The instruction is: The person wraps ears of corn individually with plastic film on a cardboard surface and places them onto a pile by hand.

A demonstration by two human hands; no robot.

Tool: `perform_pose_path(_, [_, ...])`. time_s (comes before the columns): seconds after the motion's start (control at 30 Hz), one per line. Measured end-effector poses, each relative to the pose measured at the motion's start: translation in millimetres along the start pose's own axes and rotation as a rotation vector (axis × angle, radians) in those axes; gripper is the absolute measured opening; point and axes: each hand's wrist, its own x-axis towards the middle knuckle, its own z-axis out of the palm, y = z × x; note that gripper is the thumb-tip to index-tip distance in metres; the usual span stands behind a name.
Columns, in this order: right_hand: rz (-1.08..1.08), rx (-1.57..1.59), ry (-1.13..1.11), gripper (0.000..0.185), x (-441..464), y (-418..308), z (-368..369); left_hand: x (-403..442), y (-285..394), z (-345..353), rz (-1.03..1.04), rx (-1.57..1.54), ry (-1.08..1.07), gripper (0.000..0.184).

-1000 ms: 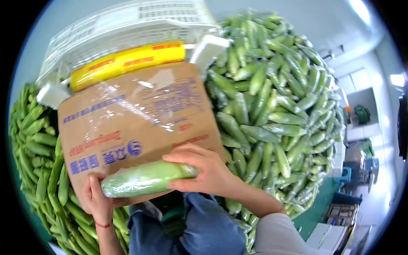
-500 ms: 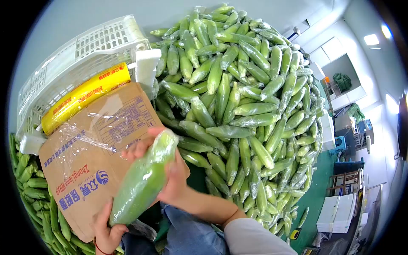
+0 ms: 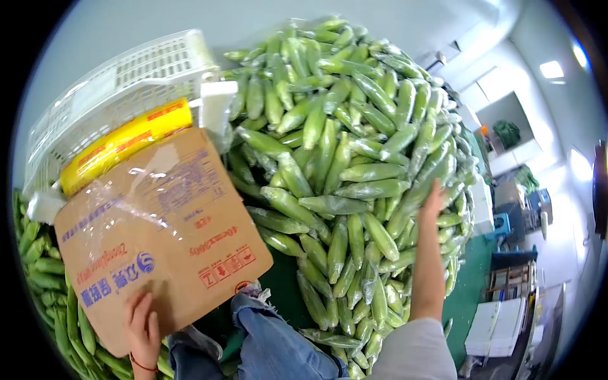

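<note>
My left hand (image 3: 143, 323) rests near the lower edge of a flattened cardboard box (image 3: 171, 221), fingers stretched out and holding nothing. My right arm reaches out to the right over a large heap of ears of corn in green husks (image 3: 354, 171), each wrapped in clear film. At the heap's right side, my right hand (image 3: 433, 201) is against a blurred wrapped ear of corn (image 3: 415, 197). Its fingers are smeared and partly hidden, so whether they still grip that ear does not show. A sheet of clear film (image 3: 142, 196) lies shiny across the cardboard.
Behind the cardboard, a yellow roll (image 3: 126, 147) lies by a white plastic crate (image 3: 145, 66). Unwrapped green ears (image 3: 47, 278) are piled at the far left. White boxes (image 3: 497, 323) and a blue stool (image 3: 501, 223) stand at the right on a green floor (image 3: 465, 278).
Half a second ago both hands held a wrapped ear of corn above the cardboard. My right hand has swung right to the heap; my left has let go and moved down onto the cardboard.
</note>
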Motion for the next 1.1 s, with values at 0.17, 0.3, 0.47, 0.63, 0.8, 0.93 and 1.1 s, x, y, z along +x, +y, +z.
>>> perform_pose_path(0.17, [-0.6, -0.135, -0.339, 0.044, -69, -78, 56, -8, -18, 3, -0.135, 0.303, 0.299, 0.048])
perform_pose_path(0.3, [-1.272, -0.153, -1.154, 0.068, -323, -183, 100, 33, -35, -21, -0.184, 0.33, 0.413, 0.055])
perform_pose_path(0.47, [-1.4, 0.075, -1.048, 0.031, -420, -214, 179, 94, -97, -50, -0.058, 0.485, 0.522, 0.032])
perform_pose_path(0.63, [-0.93, 0.255, -1.371, 0.012, -401, -191, 167, 88, -106, -74, 0.01, 0.156, 0.41, 0.005])
perform_pose_path(0.8, [-0.601, 0.13, -1.485, 0.007, -356, -167, 88, -41, -85, -74, 0.226, 0.332, 0.446, 0.014])
perform_pose_path(0.93, [-0.706, 0.071, -1.609, 0.005, -380, -145, 56, -115, -61, -35, 0.188, 0.21, 0.448, 0.018])
perform_pose_path(1.1, [-0.731, -0.058, -1.605, 0.007, -391, -156, 54, -183, -181, -33, -0.619, 0.526, 0.623, 0.048])
